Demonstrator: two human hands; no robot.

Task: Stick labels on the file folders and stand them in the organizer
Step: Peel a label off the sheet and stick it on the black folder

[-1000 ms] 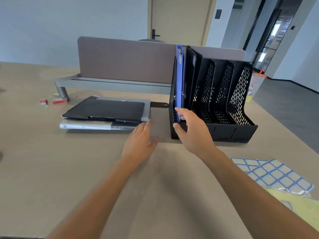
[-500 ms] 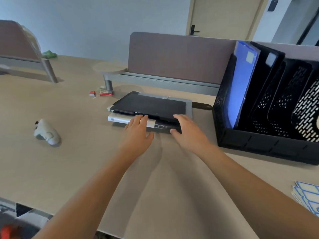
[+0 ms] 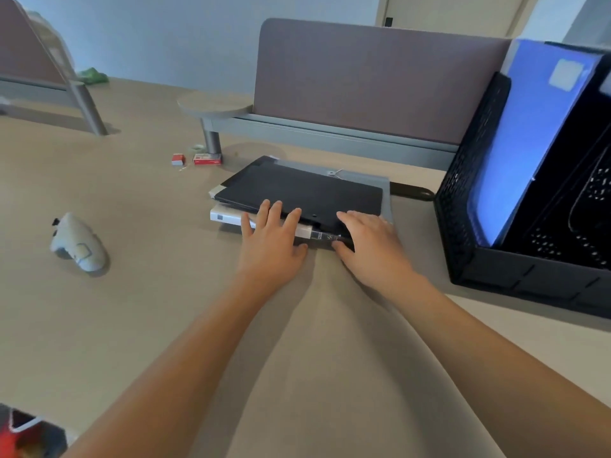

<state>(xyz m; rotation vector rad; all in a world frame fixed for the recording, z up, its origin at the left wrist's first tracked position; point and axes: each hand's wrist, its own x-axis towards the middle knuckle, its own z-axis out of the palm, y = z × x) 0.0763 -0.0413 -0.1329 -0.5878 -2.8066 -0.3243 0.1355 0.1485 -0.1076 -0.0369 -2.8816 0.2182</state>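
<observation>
Right hand [image 3: 370, 246] left the organizer [image 3: 463, 206]; both hands now reach the black folder's [image 3: 304, 193] near edge.

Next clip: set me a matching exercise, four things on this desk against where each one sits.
Things:
1. blue folder
2. black folder
3. white controller
4. red boxes

Places:
A. by the divider's post
B. upright in the organizer
C. alone on the desk's left side
D. top of the stack, under the left hand and right hand

Pairs: 1-B, 2-D, 3-C, 4-A
</observation>
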